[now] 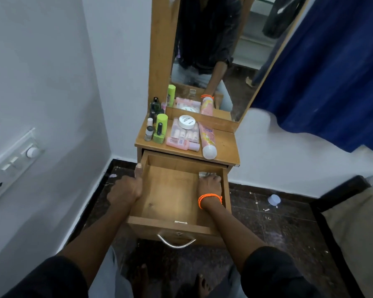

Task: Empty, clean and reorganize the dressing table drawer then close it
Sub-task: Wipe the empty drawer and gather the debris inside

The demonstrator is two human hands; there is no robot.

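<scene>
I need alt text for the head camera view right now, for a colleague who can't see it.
An open, emptied wooden drawer of a dressing table: the left hand grips its left wall, while the right hand, inside at the back right, presses a pale cloth. Bottles and cosmetics, including a pink bottle, crowd the tabletop below the mirror.

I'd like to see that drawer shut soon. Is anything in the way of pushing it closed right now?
Yes, the person's own hands. The left hand grips the left wall of the open drawer, thumb along its rim, and the right hand is down inside at the back right corner, on something pale. Nothing else visible blocks it.
</scene>
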